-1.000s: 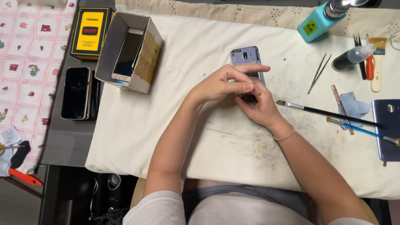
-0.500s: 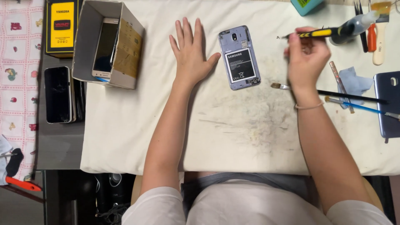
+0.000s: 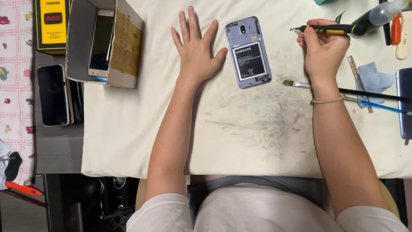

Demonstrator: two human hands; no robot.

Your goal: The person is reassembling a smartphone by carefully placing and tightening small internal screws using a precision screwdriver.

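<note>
The right hand (image 3: pixel 322 49) has its grip pinched around a black-and-yellow screwdriver (image 3: pixel 330 29), tip pointing toward the opened phone (image 3: pixel 248 52) that lies back-up on the white worktop (image 3: pixel 128 129) just beside it. On the phone's other side, the left hand (image 3: pixel 196 47) rests flat, its grip spread and holding nothing, thumb almost touching the phone's edge. Farther out past the left hand sits a cardboard box (image 3: pixel 122 47) with another phone (image 3: pixel 101 41) inside.

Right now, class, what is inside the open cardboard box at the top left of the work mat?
Inside the cardboard box stands one gold-edged phone, dark screen showing. The box wall hides anything behind or under it.
</note>
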